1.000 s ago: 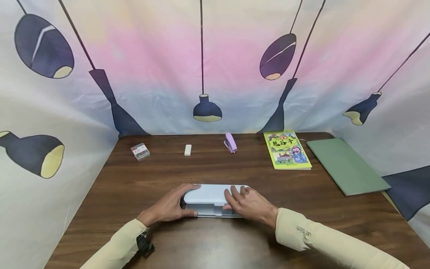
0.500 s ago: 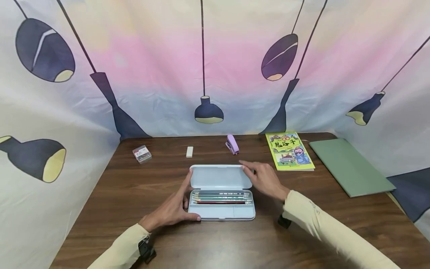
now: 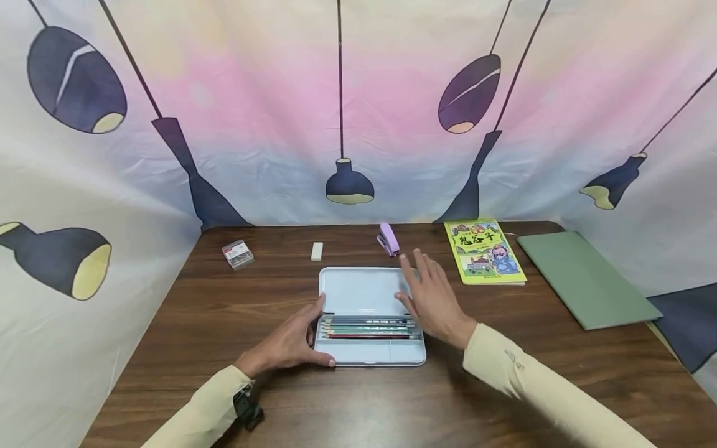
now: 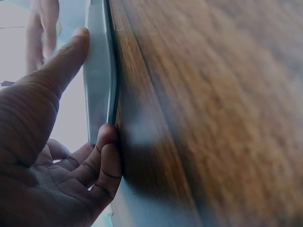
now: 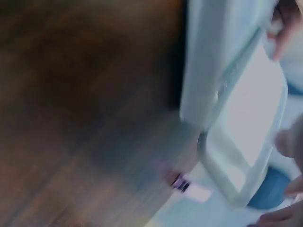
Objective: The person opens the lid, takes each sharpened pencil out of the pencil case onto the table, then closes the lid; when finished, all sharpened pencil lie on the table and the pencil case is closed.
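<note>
- The dark wooden tabletop (image 3: 504, 373) is backed by a curtain (image 3: 252, 124) printed with hanging lamps.
- A green folder (image 3: 585, 277) lies at the right edge, with a yellow-green book (image 3: 484, 252) just beside it.
- The pale blue pencil case (image 3: 366, 292) lies open flat at the middle, lid toward the curtain; pencils (image 3: 370, 328) fill its near tray.
- The left hand (image 3: 288, 342) holds the case's left end, thumb on the near edge and fingers along the side.
- The right hand (image 3: 431, 298) is spread with straight fingers over the lid's right edge, gripping nothing.
- A purple stapler (image 3: 388, 239), a clear small box (image 3: 238, 254) and a white eraser (image 3: 316, 251) sit near the curtain.
</note>
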`<state>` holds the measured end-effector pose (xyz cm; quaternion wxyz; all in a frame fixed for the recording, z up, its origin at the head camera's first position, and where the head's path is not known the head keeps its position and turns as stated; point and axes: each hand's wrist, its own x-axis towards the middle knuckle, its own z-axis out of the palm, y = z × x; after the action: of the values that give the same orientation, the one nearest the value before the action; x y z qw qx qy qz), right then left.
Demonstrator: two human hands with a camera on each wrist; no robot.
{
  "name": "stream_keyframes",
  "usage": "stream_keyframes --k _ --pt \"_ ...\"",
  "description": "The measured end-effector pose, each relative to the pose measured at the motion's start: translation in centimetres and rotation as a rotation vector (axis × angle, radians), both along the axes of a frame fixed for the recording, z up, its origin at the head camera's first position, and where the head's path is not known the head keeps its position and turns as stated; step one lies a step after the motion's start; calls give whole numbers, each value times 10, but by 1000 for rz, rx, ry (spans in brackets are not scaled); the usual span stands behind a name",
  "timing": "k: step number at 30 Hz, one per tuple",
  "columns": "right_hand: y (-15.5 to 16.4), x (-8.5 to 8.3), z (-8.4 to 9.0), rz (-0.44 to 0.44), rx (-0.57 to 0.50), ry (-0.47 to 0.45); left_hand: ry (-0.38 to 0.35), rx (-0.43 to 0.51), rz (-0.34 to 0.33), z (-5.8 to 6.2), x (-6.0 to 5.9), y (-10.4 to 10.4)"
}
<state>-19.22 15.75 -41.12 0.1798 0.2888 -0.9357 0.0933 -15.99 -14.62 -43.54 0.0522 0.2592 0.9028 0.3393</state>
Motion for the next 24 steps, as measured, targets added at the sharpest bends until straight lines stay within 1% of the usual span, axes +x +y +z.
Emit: stream_keyframes --k 1,2,3,5,7,9,11,17,24 --pt "-1 6 -1 54 10 55 -2 -3 -1 0 0 0" --pt "-3 13 -2 113 26 91 -5 -3 -3 -1 0 0" --pt "-4 19 -2 173 41 94 -5 -5 -3 -1 1 0" --pt "-7 32 -5 274 80 33 -3 -5 -3 -2 2 0" --pt "-8 43 -8 313 133 -51 1 0 2 -3 3 -1" --pt "-8 49 -12 316 162 -108 4 -1 6 -3 4 -1" --pt "-7 52 -14 299 168 -128 3 2 10 -3 4 -1" --pt "-5 48 -19 217 109 -171 -8 9 16 -1 1 0" --pt "-4 45 -22 166 12 -214 -1 10 -4 0 -2 0"
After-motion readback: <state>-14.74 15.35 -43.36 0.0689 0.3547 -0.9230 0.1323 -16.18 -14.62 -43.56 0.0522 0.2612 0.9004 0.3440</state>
